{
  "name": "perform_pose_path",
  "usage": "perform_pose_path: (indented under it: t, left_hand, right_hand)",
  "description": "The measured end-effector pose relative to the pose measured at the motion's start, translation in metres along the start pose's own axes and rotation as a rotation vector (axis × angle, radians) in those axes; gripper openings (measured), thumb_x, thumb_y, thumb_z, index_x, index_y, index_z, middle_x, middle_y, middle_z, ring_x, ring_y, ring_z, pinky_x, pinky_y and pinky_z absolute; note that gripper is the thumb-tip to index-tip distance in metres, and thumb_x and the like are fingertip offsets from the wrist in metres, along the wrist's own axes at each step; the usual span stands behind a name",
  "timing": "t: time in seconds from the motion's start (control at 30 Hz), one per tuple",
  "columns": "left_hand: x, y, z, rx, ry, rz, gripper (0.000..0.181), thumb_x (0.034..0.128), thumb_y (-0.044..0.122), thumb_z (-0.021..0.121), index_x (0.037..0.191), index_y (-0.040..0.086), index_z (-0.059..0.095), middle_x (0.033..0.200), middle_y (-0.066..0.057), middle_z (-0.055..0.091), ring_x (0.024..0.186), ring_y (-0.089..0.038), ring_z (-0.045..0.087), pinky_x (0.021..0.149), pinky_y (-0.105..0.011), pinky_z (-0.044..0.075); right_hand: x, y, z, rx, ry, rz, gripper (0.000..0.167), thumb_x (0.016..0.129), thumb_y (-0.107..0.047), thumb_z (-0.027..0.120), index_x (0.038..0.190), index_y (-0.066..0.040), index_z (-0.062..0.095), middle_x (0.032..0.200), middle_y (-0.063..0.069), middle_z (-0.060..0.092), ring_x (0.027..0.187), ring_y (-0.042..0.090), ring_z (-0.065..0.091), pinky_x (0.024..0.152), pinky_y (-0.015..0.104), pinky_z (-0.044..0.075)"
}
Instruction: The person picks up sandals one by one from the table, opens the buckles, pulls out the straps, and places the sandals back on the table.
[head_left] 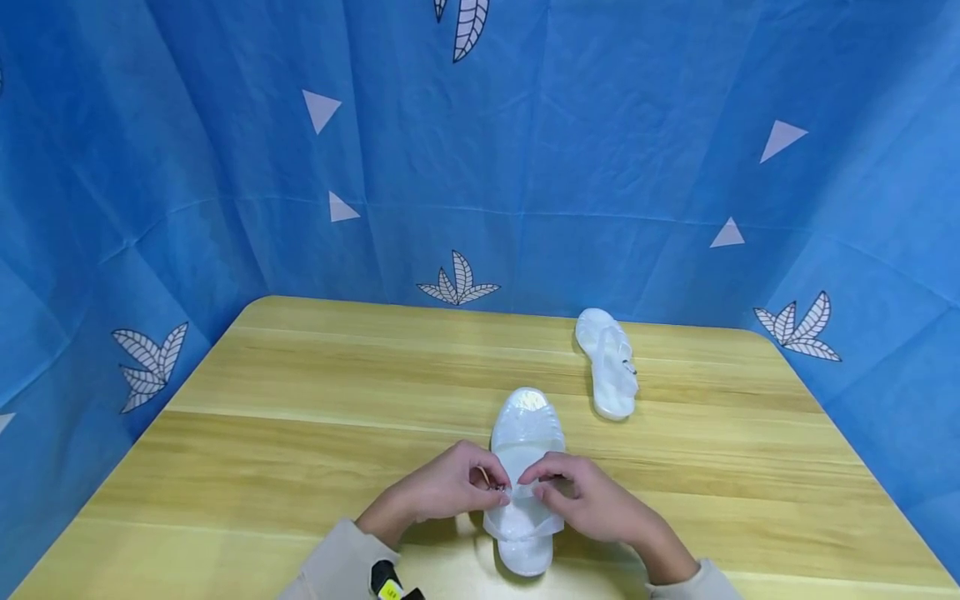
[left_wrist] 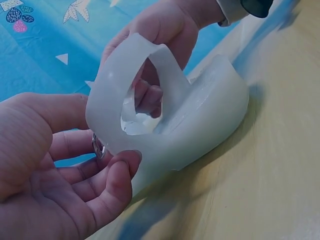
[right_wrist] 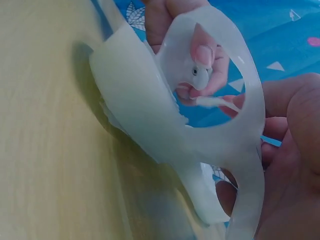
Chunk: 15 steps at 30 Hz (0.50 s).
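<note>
One far sandal [head_left: 606, 396] on table [head_left: 300, 375], curtain [head_left: 600, 150] behind; left hand [head_left: 457, 483] pinches near sandal [head_left: 527, 417] buckle [left_wrist: 98, 146], right hand [head_left: 596, 500] strap end [right_wrist: 214, 102]; bands [right_wrist: 252, 75] stand between.

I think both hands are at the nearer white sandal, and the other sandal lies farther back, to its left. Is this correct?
Not quite: the other sandal lies farther back, but to the right of the nearer white sandal, as the head view shows. The rest is correct.

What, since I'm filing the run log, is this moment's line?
left hand: pinching part of near white sandal | right hand: at same sandal, opposite side | far white sandal: on table, untouched
</note>
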<state>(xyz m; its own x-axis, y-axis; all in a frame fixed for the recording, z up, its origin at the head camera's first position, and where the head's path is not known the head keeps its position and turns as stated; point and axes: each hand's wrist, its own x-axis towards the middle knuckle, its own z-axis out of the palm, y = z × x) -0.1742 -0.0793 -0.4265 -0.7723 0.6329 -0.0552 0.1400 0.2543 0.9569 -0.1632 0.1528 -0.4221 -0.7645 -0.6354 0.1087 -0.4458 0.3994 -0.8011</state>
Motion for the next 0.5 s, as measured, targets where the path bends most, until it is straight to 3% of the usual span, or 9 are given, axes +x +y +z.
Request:
perform_pose_path:
  t: [0.27,0.37,0.5]
  left_hand:
    - [0.0016,0.0002,0.0017,-0.017,0.030,-0.018,0.007,0.0832,0.008,0.068,0.088,0.003,0.068,0.078,0.000,0.060,0.064,-0.008,0.054,0.057,-0.020,0.046]
    - [0.0014,0.0013,0.0028,-0.041,0.039,-0.032,0.009,0.0838,0.011,0.068,0.088,0.003,0.066,0.079,-0.001,0.060,0.064,-0.010,0.056,0.056,-0.022,0.047]
    - [0.0004,0.0019,0.0033,-0.044,0.054,-0.050,0.013,0.0843,0.014,0.068,0.084,0.002,0.064,0.076,-0.003,0.061,0.062,-0.013,0.057,0.054,-0.026,0.050]
  right_hand:
    - [0.0024,0.0019,-0.0018,-0.037,0.077,-0.038,0.022,0.093,-0.010,0.056,0.113,-0.004,0.063,0.107,0.005,0.066,0.100,0.014,0.060,0.087,0.034,0.051]
    - [0.0030,0.0027,-0.0008,-0.066,0.160,-0.052,0.021,0.092,-0.009,0.058,0.112,-0.005,0.064,0.109,0.005,0.065,0.102,0.019,0.060,0.087,0.037,0.051]
    - [0.0017,0.0040,-0.0007,-0.082,0.307,-0.014,0.021,0.090,-0.009,0.061,0.111,-0.005,0.065,0.113,0.003,0.061,0.108,0.023,0.056,0.089,0.044,0.049]
